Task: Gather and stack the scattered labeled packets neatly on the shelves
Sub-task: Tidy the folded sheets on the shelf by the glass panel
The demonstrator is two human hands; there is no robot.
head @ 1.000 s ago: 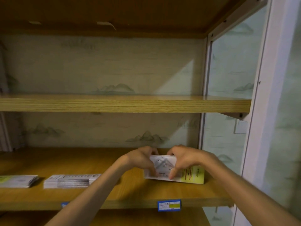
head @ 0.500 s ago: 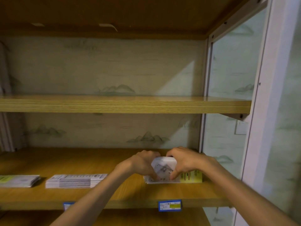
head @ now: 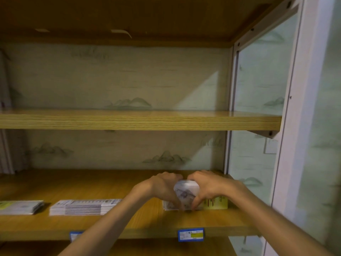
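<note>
Gripping packet stack both sides: left hand, right hand.

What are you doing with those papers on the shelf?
A person is tidying packets on a wooden shelf. Both hands, the left hand and the right hand, grip one bundle of packets at the right end of the shelf, pressing it from both sides with its bottom edge on the board. Further left lie two flat stacks, one in the middle and one at the far left. The shelf above shows nothing on it.
</note>
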